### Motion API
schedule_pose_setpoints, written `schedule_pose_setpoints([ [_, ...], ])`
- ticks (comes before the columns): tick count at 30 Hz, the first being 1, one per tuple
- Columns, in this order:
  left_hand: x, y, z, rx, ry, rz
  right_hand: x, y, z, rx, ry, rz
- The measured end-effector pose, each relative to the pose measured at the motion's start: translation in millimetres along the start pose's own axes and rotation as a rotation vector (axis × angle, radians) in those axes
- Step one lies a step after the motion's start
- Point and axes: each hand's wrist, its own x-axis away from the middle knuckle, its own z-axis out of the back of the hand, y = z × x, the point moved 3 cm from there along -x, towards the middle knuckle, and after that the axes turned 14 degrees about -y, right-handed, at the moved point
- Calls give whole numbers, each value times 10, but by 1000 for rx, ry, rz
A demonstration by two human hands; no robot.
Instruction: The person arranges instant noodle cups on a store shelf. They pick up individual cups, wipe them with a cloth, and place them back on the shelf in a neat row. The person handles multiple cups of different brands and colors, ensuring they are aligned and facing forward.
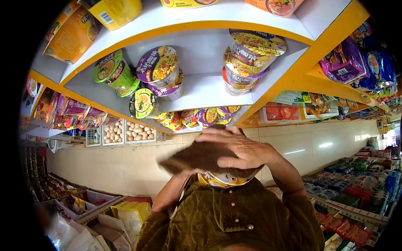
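Note:
My right hand [241,147] presses a brown cloth [201,157] over the top of an instant noodle cup [224,179] close to my chest. The cloth hides most of the cup; only its yellow and purple lower part shows. Of my left hand [188,172] little is visible, as the cloth covers its fingers; it is at the cup's left side, under the cloth. On the shelf before me stand a stack of purple-lidded noodle cups [158,67], a green stack [110,70] beside it, and another stack [251,53] at the shelf's right end.
Yellow-edged shelf boards [188,26] curve across the view above my hands. A small green-lidded cup [144,102] stands near the shelf's front. Crates of eggs [139,131] sit on the floor at left. Wrapped drink packs [355,175] lie at right, and bins [94,199] stand at lower left.

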Motion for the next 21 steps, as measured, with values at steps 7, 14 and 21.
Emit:
schedule_pose_setpoints([
  [7,-114,358,-353,-2,-51,-270,257,425,-220,-838,287,-253],
  [14,-15,490,-390,-572,-244,-508,309,186,-289,-1707,668,68],
  [21,-81,782,-448,-991,-363,-567,269,225,-329,-1745,680,-70],
])
